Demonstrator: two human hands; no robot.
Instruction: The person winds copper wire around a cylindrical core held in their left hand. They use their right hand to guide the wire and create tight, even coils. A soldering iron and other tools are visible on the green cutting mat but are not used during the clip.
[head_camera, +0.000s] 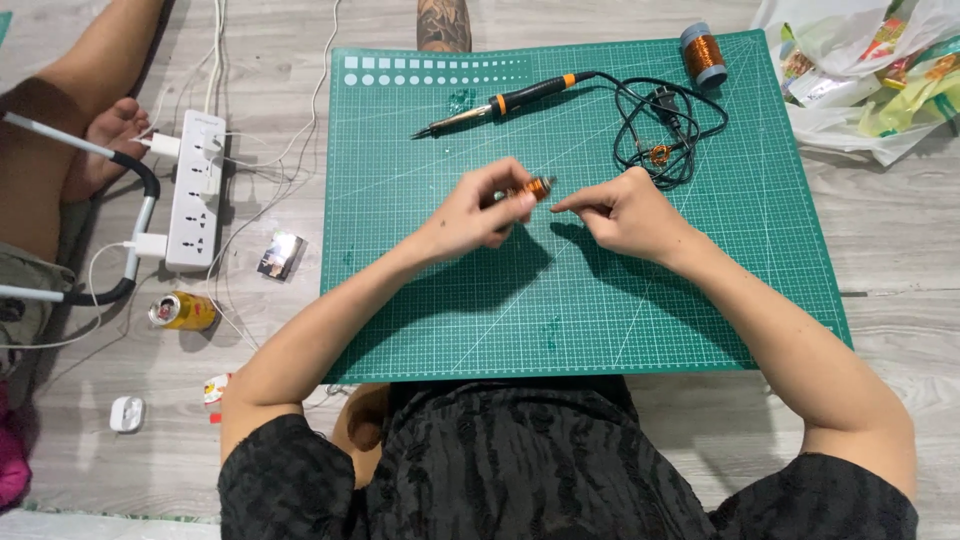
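Over the middle of the green cutting mat (600, 300), two bare hands meet just above it. The left hand (478, 212) has its fingers curled and pressed around a small copper wire coil (539, 187), which sticks out past the fingertips. The right hand (622, 212) is just beside it, with thumb and first finger pinched together and pointing at the coil; it may be holding a thin wire end, but that is too fine to see. A few things could go wrong. The coil is tiny and held only at the fingertips, so it could slip and roll across the mat. If the wire is pulled too hard it could snap, or the turns could come loose and tangle. A soldering iron (500, 103) lies on the mat near the far edge, and its black cord (660, 125) lies in loops close to the right hand; I cannot tell if the iron is hot. A sleeve or wrist could catch the cord and drag the iron. A copper wire spool (703, 55) stands at the far corner, well apart.
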